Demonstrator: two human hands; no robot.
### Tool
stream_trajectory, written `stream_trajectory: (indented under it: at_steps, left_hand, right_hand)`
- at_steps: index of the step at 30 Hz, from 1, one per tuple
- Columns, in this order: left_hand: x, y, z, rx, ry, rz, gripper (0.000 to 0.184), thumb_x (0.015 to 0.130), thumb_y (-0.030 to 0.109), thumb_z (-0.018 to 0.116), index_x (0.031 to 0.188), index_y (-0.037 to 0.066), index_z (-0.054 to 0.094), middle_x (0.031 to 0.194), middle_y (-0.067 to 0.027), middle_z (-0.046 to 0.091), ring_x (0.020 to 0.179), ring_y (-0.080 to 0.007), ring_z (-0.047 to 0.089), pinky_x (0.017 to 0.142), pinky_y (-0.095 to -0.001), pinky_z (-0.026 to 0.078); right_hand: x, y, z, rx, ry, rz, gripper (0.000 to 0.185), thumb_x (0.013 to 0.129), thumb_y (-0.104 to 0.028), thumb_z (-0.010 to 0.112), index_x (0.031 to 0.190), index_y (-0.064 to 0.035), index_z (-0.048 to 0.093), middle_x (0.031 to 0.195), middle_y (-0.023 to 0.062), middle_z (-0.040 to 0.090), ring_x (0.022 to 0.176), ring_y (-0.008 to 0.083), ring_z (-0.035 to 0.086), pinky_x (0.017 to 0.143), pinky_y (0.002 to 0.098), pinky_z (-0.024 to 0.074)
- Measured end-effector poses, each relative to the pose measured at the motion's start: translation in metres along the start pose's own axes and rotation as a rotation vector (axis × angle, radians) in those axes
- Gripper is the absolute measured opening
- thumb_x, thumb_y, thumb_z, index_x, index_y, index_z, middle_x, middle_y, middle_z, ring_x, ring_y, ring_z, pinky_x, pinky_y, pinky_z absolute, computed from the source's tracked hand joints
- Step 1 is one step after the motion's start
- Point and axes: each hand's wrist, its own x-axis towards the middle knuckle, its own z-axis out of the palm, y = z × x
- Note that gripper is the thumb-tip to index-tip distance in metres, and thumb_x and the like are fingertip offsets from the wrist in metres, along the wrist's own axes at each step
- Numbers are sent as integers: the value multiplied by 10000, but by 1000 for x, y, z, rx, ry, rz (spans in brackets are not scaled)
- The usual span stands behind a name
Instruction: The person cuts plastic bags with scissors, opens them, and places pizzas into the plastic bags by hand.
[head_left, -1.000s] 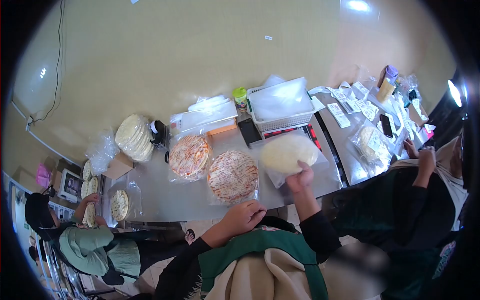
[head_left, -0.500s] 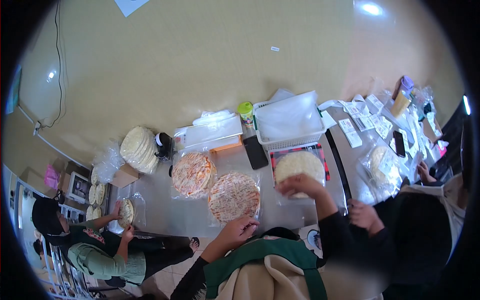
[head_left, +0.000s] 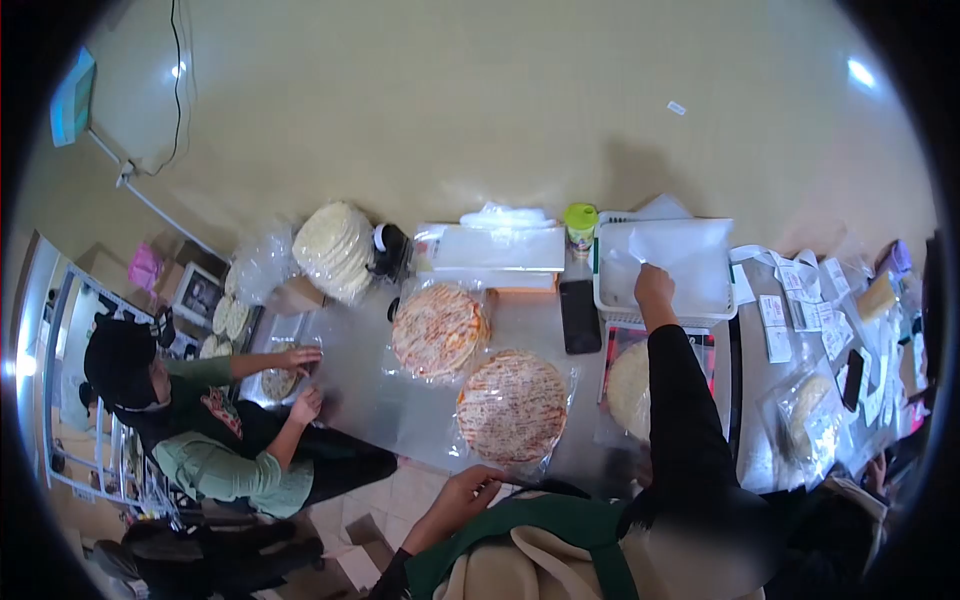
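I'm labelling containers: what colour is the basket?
The basket is white, seen best in the head view.

The long black right sleeve [head_left: 690, 415] hid part of the pale round flatbread [head_left: 627, 390] in clear plastic. Print on the small white rectangular wall label [head_left: 677, 107] was unreadably small. The bottom edge cut off the beige cloth garment [head_left: 497, 575].

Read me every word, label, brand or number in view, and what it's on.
Nothing is legible.
Wall sticker: too small.
Paper slips: printed, too small.
Green-lidded container: label blurred.
Co-worker's apron emblem: blurred.
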Motion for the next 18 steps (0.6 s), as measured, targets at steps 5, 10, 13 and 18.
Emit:
stream_trajectory:
  at_steps: [5,10,13,18]
  left_hand:
    - [-12,0,-5,-24,49,-31,172,856,119,548,992,21,589,902,-85,613,758,-139,564,662,-266,456]
    - [-18,-12,-12,-4,79,83,163,848,105,551,983,23,591,883,-93,609,757,-150,568,653,-267,457]
    - [-17,-12,-24,102,141,189,193,837,100,554,1014,25,575,891,-95,603,759,-158,574,653,-271,463]
    - [-7,-11,-62,-65,413,339,650,765,84,628,1314,79,282,1223,-124,430,1007,-228,512,783,-339,451]
  right_hand:
    - [-5,3,6,-30,101,-75,177,826,-173,489,949,-97,590,982,102,625,902,262,600,789,420,437]
    - [-35,-19,-25,345,368,-372,147,821,-148,491,823,-33,581,853,156,615,803,320,592,688,391,458]
    - [-78,-50,-55,508,38,-728,139,802,-139,539,837,-10,578,782,124,614,718,287,584,637,348,449]
    - [-185,-100,-93,668,-738,-1072,131,823,-152,543,788,-27,561,684,14,525,671,95,478,634,268,405]
